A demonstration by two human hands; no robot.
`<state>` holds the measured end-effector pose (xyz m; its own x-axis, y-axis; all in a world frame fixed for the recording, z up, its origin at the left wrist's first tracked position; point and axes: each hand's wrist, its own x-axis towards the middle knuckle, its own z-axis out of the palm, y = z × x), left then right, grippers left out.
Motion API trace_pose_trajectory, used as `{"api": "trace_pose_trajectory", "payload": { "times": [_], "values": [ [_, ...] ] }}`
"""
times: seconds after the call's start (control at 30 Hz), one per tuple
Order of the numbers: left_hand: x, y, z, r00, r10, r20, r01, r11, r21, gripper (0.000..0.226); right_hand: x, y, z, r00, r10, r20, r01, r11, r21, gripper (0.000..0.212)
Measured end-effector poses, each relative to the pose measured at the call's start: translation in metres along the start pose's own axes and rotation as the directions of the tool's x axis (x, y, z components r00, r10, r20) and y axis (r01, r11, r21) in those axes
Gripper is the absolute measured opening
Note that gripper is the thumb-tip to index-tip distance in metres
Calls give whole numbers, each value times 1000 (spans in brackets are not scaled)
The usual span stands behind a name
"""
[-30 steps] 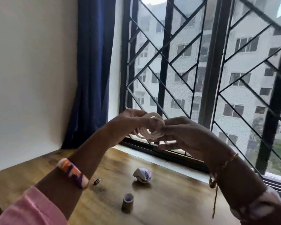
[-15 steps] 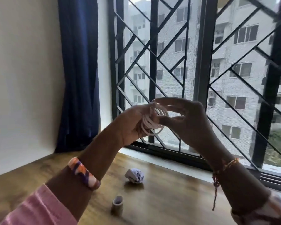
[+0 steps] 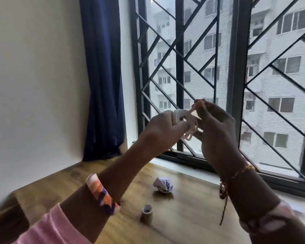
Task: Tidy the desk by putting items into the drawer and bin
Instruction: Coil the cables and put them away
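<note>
Both hands are now raised higher over the table [image 3: 183, 217]; left hand [image 3: 163, 131] gripping the coiled white cord [image 3: 187, 120], right hand [image 3: 217, 131] pinching its end upward. Crumpled paper [image 3: 163, 184] staying put.

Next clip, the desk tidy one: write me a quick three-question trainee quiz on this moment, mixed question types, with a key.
1. True or false: the crumpled paper ball lies on the wooden desk.
2. What do the left hand and right hand hold between them? A) coiled white cord B) a pen C) a cup
3. Which stands nearer the camera: the paper ball or the small cardboard tube?

Key: 1 true; 2 A; 3 the tube.
</note>
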<state>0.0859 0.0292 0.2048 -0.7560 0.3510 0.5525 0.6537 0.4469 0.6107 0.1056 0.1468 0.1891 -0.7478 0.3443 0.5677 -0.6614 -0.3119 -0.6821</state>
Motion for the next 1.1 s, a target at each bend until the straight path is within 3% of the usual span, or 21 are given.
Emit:
{"api": "trace_pose_trajectory", "payload": {
  "times": [0.13, 0.3, 0.37, 0.43, 0.5, 0.57, 0.63, 0.73, 0.8, 0.9, 0.97, 1.1],
  "values": [
    [-18, 4, -1, 996, 5, -88, 6, 992, 128, 28, 3, -2, 19, 990, 30, -136, -28, 999, 21, 23],
    [-34, 7, -2, 997, -70, 26, 67, 992, 102, 31, 2, -1, 20, 969, 93, -227, -87, 995, 38, 25],
    [-34, 8, -4, 995, -89, 54, 78, 981, 176, 27, -2, 0, 18, 977, 62, -202, -75, 996, -57, 21],
    [-32, 11, -4, 999, 1, -33, 9, 956, 293, 41, -7, 0, 20, 990, -10, -141, -16, 984, -177, 17],
    [-30, 13, 0, 969, 184, -164, -110, 918, 381, 59, -8, -3, 22, 994, -85, -71, 65, 967, -248, 17],
    [-30, 15, 4, 907, 373, -197, -233, 831, 505, 54, -6, -9, 22, 992, -121, -46, 102, 946, -306, 14],
    [-31, 21, 6, 859, 476, -189, -289, 756, 588, 39, -4, -15, 18, 996, -59, -60, 37, 950, -310, 11],
    [-29, 28, 6, 899, 421, -120, -235, 696, 679, 22, -5, -19, 7, 977, 207, 56, -194, 966, -172, 9],
    [-26, 28, 8, 928, 367, -59, -214, 658, 722, 27, -6, -18, -2, 932, 332, 142, -296, 927, -230, 15],
    [-21, 24, 11, 939, 341, -50, -195, 647, 737, 23, -8, -13, -9, 900, 401, 171, -299, 853, -427, 42],
    [-16, 21, 9, 943, 326, -71, -171, 654, 737, 23, -13, -10, -14, 892, 403, 205, -271, 840, -470, 58],
    [-8, 17, 6, 968, 250, -28, -145, 645, 751, 20, -20, -7, -14, 900, 341, 271, -166, 844, -511, 28]
  ]
}}
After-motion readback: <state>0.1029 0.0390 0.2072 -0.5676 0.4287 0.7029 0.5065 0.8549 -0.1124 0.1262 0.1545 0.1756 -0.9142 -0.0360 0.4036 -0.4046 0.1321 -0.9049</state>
